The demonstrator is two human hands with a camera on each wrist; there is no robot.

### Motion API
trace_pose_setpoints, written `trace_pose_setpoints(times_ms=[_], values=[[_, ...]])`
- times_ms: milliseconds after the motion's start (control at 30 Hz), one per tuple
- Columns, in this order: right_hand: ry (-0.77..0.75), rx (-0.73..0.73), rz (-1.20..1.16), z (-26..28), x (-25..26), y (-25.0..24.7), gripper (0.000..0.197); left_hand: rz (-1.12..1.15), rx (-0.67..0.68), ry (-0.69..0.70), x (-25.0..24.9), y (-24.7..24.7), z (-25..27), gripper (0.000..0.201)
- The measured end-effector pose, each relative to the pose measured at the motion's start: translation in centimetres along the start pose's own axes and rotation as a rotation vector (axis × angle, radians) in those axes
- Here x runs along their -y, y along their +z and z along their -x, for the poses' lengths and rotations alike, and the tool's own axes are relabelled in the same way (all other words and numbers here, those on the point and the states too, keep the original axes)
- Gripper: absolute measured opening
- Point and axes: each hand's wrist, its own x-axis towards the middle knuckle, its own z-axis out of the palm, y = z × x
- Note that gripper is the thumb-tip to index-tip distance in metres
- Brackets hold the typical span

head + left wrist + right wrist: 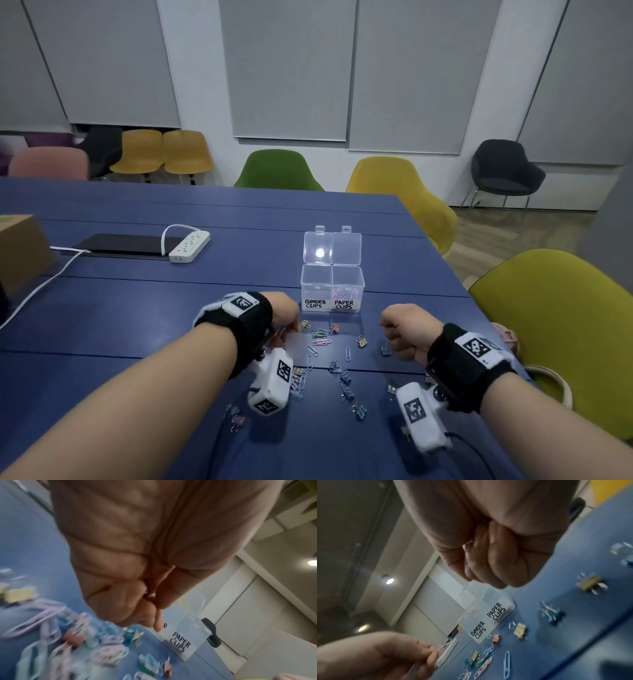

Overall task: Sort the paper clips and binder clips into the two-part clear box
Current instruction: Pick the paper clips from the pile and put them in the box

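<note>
The clear two-part box (356, 274) stands open on the blue table (137, 318), beyond both hands. Its "PAPER CLIPS" half holds pink clips; the "BINDER CLIPS" half looks empty. Pastel paper clips (322, 342) and small binder clips (361, 342) lie scattered in front of it. My left hand (287, 317) hovers at the box's front left corner, its curled fingers pinching purple paper clips (280, 331). In the right wrist view, that left hand (385, 655) shows the clips under its fingers. My right hand (399, 330) is a tight fist just above the table, right of the scatter; nothing shows in it.
A white power strip (189, 246), a black pad (120, 244) and a cardboard box (20, 246) sit at the far left, with a white cable (34, 294) trailing forward. A yellow-green chair (555, 325) stands close to the table's right edge.
</note>
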Motion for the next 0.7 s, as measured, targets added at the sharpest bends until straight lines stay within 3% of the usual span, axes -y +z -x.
trace_pose_setpoints(times_ms=[100, 233, 467, 700], values=[[-0.021, 0.041, 0.207, -1.4, 1.6, -0.7, 0.036, 0.029, 0.016, 0.056, -3.4, -0.6, -0.6, 0.034], [-0.085, 0.050, 0.256, -4.1, 3.2, -1.6, 0.042, 0.199, -0.005, 0.164, -7.8, 0.2, -2.0, 0.036], [-0.209, -0.100, 0.148, -8.4, 5.2, -0.5, 0.035, 0.747, -0.110, 0.352, -10.6, 4.3, -6.8, 0.029], [-0.539, -0.340, 0.248, -12.7, 7.0, 1.8, 0.035, 0.758, -0.106, 0.502, -9.8, 6.0, -9.2, 0.044]])
